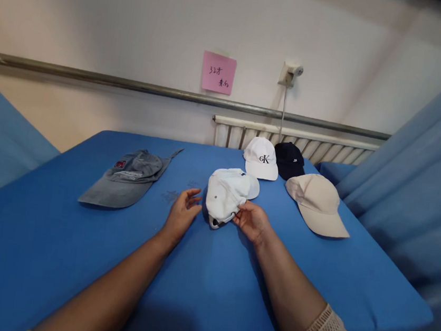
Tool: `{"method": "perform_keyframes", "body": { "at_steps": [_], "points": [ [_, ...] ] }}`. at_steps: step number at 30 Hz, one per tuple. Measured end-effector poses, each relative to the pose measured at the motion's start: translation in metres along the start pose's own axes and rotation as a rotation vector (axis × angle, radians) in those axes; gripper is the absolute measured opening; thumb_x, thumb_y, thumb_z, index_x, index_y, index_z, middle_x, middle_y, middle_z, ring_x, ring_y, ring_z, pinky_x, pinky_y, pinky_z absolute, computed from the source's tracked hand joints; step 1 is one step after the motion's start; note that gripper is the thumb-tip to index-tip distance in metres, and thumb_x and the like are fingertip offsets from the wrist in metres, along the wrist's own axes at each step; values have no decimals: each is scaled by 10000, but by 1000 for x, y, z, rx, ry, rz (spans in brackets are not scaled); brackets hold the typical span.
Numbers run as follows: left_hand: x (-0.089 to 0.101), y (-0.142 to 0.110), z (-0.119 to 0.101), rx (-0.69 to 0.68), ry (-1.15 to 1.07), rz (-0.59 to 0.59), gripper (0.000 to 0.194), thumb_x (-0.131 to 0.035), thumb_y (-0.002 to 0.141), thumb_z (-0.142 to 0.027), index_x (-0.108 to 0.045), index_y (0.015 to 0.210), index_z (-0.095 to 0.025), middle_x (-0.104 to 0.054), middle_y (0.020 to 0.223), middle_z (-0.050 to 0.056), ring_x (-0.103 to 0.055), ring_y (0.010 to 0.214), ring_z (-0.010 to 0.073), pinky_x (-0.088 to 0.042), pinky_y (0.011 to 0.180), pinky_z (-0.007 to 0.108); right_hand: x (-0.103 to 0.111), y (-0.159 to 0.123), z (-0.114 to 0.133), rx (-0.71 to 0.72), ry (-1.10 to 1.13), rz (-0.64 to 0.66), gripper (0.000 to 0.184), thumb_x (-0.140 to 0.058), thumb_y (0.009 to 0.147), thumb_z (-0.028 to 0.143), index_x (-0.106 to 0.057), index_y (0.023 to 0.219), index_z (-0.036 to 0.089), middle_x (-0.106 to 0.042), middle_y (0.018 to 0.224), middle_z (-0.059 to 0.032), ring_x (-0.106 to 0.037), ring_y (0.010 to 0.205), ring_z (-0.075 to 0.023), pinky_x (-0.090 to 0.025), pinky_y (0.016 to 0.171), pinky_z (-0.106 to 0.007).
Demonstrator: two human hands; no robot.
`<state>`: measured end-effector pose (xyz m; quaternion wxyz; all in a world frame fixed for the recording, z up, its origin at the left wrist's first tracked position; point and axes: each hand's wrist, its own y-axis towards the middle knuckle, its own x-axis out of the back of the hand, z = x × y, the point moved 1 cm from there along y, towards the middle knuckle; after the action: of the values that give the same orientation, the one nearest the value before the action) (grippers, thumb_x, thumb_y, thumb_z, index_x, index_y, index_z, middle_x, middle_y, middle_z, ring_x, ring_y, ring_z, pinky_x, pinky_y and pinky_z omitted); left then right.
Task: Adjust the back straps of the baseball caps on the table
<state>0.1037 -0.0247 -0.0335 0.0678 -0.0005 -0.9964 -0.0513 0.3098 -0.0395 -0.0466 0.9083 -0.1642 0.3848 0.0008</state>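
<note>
Clearly, white cap (pixel 260 150) shows "K", pink note (pixel 218 73) "32" — right hand (pixel 253 222) pinching pale cap (pixel 225 191), left hand (pixel 182 211) spread.

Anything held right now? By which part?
Right hand: middle cap, by its rim beside the back opening. Left hand: nothing, open just off the cap's other side.

You face a plain off-white wall (pixel 141 18), patchy soft shadows on it. A long grey metal pipe (pixel 173 92) crosses it; above, a square pink handwritten paper note (pixel 218 73) and a white plastic wall socket (pixel 289 73), plugged in. White ribbed radiator (pixel 235 137) lower down. Folded blue fabric curtain (pixel 416 156) on your right, blue fabric sheet (pixel 1 135) on your left. Blue-covered flat bench (pixel 38 229) before you.
</note>
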Motion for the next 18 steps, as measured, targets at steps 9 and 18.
{"method": "perform_keyframes", "body": {
  "at_steps": [9,18],
  "points": [
    [-11,-2,8,215,-104,191,573,-794,613,-413,-572,1068,-143,-708,1025,133,-680,891,249,-524,819,410,13,8,5,197,-528,-412,343,-486,594,128,-593,919,132,-658,837,-84,-622,748,-218,-521,654,-332],
    [-18,-4,17,-39,231,277,417,-682,732,-388,-633,1082,-168,-718,990,78,-670,792,202,-521,750,342,-2,-11,5,944,-1422,-446,364,-570,818,296,-523,1153,162,-569,1151,-141,-512,1124,-278,-397,999,-448]
  ]
}}
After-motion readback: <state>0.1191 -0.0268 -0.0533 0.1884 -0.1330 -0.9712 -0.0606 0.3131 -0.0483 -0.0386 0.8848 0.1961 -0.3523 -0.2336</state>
